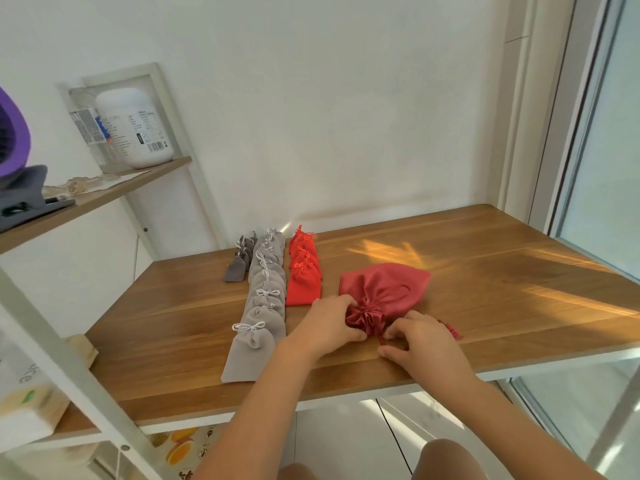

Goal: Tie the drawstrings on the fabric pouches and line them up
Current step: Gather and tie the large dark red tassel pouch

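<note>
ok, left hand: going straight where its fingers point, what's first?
The gathered neck of the big red pouch, which the left hand grips. Past it, probably the right hand at the drawstring; depth unclear.

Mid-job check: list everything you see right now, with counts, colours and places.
large pouch: one, dull red, table centre, neck gathered
drawstring: one, red cord, at the large pouch's neck
small red pouches: several overlapping, bright red, row left of the large pouch
light grey pouches: many overlapping, row left of the red row
dark grey pouches: a few, short row, far left
table: one, wooden
tub: one, white, upper shelf at left
left hand: grips the large pouch's neck
right hand: pinches the drawstring
</note>
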`<action>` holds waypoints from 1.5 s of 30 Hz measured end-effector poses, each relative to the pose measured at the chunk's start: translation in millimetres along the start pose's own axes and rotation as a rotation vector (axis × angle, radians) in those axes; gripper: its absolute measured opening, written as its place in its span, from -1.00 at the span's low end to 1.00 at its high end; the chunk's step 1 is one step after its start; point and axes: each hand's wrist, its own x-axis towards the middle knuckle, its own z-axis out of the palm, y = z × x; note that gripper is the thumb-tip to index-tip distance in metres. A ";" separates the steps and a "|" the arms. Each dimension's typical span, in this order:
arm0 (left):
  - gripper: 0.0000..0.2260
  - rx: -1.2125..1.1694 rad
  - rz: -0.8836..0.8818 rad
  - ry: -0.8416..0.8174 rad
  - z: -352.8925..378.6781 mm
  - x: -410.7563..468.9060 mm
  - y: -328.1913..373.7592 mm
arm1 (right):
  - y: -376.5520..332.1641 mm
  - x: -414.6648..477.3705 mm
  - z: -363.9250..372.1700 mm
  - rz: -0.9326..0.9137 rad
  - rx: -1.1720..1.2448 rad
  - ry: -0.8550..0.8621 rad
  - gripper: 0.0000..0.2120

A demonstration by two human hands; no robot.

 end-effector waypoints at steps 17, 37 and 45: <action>-0.85 -0.340 0.133 0.033 -27.8 -18.1 -10.0 | 15.5 26.4 -59.1 0.137 0.596 -0.318 -0.70; -0.80 -0.636 0.026 0.002 -5.9 -28.6 -10.2 | 5.4 15.9 -18.1 0.231 0.187 0.120 -0.51; -0.55 -1.122 -0.048 0.183 9.2 -27.6 10.3 | -3.6 9.8 -9.4 0.173 0.561 0.219 -0.61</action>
